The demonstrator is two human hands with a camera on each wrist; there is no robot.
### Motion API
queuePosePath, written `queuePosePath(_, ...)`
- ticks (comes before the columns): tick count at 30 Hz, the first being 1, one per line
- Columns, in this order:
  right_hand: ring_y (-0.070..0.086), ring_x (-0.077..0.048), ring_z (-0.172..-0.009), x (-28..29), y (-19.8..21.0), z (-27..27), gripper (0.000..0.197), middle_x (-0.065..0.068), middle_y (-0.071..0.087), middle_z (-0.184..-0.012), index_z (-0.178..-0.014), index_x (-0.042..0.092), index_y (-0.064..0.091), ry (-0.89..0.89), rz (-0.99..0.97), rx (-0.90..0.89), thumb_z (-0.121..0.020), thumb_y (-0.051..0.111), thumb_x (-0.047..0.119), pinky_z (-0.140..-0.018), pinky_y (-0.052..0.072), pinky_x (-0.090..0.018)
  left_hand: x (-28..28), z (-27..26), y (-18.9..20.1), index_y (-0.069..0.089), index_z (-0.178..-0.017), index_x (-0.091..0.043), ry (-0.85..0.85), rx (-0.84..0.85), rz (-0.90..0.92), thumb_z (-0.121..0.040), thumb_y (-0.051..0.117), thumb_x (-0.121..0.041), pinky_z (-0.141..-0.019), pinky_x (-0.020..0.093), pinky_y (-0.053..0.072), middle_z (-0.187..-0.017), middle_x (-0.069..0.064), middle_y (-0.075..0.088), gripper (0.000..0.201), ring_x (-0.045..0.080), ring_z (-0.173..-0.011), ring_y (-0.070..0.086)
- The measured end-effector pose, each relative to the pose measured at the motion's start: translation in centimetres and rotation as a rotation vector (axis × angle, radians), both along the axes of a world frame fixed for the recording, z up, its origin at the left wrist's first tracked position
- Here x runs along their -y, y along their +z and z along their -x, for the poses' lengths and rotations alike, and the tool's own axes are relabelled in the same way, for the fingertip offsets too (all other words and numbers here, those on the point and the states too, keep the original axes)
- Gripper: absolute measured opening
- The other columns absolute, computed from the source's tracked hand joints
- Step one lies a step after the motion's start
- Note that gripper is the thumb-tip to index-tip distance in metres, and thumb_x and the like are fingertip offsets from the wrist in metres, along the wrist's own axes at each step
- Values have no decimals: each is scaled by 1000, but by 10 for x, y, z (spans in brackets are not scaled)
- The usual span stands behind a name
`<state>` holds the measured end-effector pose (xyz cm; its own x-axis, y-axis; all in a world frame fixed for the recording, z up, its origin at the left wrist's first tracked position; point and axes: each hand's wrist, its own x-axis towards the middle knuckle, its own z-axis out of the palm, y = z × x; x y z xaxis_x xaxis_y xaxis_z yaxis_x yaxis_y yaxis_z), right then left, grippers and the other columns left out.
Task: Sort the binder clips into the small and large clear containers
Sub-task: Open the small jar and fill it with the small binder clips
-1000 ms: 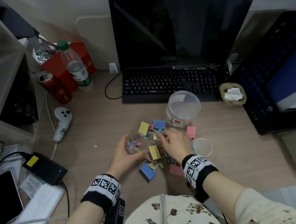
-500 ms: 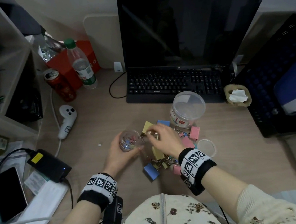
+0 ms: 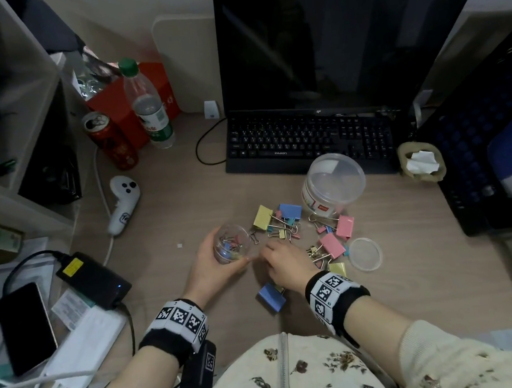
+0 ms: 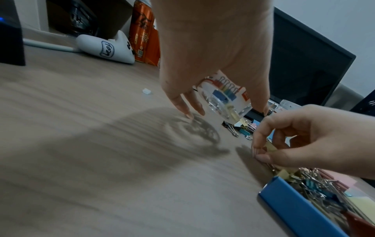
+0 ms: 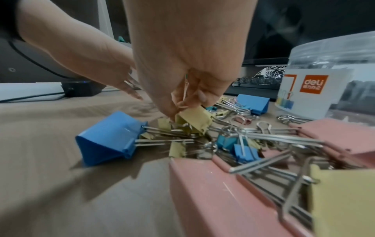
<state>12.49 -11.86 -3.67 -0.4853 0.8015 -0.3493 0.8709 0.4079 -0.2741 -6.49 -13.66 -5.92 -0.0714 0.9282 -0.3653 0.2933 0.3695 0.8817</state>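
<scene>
— What have your hands got just now?

— My left hand [image 3: 212, 268] is curled round the small clear container [image 3: 232, 243], held tilted at centre frame with a few small clips already inside; my right hand [image 3: 281, 261] has its fingertips [image 5: 183, 104] closed in a pinch on a small yellow clip [image 5: 195, 119], low in the pile of binder clips [image 3: 296, 240] just right of centre.

— How will that clip handle?

— Light and stiff, I'd judge; painted steel body, slick on its flat faces; the wire handles snag on their neighbours, so I would pinch the folded body rather than a loop, and lift slowly so nothing tangles and trails after it.

— And the container?

— Thin hard plastic, smooth; it could slip if I loosen my wrap on its wall.

— Count things for me.

— Two containers; the large clear container [image 3: 333, 183] stands lidded at upper right of the pile, in front of the keyboard [image 3: 306, 140]; one loose lid [image 3: 365, 253] lies at the pile's right edge. Large clips I can count: two blue, two pink, two yellow; the small ones are too tangled to count.
</scene>
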Motion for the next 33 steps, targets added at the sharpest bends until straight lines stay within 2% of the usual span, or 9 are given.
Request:
queuePosePath(4,57,-30,-100,-1,-2,-12,19,-6,58,-112,-107,10,59,-22,-31,-41,-90,50,10,-73,47,-36,0,-1,0,50,-134,-22,-7,-6,4,-55,94,-39,-100,32,51,-121,-10,62,92,-1,-107,61)
queuePosePath(9,59,-25,-96,-3,-2,-18,11,-2,63,-106,-97,13,65,-210,-9,-195,-92,57,19,-73,47,-35,-1,0,-4,50,-133,-28,-24,-16,18,-41,88,-66,-101,36,52,-126,-8,62,107,5,-111,62)
queuePosePath(15,59,-11,-86,-16,11,-23,11,3,67,-91,-88,15,69,-461,-85,-483,-86,69,25,-85,48,-33,-4,-1,-14,46,-137,-32,-66,-46,46,-39,87,-74,-102,41,51,-133,-6,58,114,10,-116,60)
queuePosePath(18,53,5,-75,-26,30,-21,15,12,62,-82,-85,14,69,-605,-107,-709,-83,73,27,-70,41,-18,-6,-7,-16,47,-137,-30,-89,-42,32,-36,85,-76,-103,40,50,-132,-4,59,118,11,-117,60)
queuePosePath(20,52,4,-70,-30,40,-18,18,15,62,-78,-85,22,68,-589,-87,-770,-79,75,38,-65,41,-18,-8,-14,-19,48,-136,-31,-113,-21,23,-41,90,-68,-102,40,51,-130,-4,60,110,10,-114,62)
queuePosePath(22,52,1,-69,-32,43,-15,24,16,65,-81,-87,28,68,-500,-35,-714,-76,72,49,-65,48,-28,-9,-21,-16,50,-134,-29,-125,8,12,-49,94,-52,-101,40,52,-126,-4,62,99,7,-111,64)
queuePosePath(25,48,-2,-67,-30,42,-20,19,9,66,-87,-89,24,72,-400,-43,-621,-80,73,41,-67,47,-33,-13,-27,-13,52,-128,-27,-144,39,-8,-57,95,-30,-100,37,52,-121,-3,65,83,5,-107,65)
queuePosePath(29,54,-8,-83,-18,48,-41,11,7,62,-93,-91,15,68,-338,45,-548,-87,67,25,-75,41,-23,-13,-19,-23,50,-132,-30,-110,8,13,-43,92,-62,-104,41,50,-129,-2,61,103,11,-116,62)
queuePosePath(33,59,-11,-90,-2,41,-64,16,10,62,-100,-98,28,66,-79,199,-138,-83,64,34,-76,50,-31,-5,-14,-32,43,-138,-36,-94,-21,65,-38,87,-73,-105,42,49,-136,-5,57,115,11,-119,60)
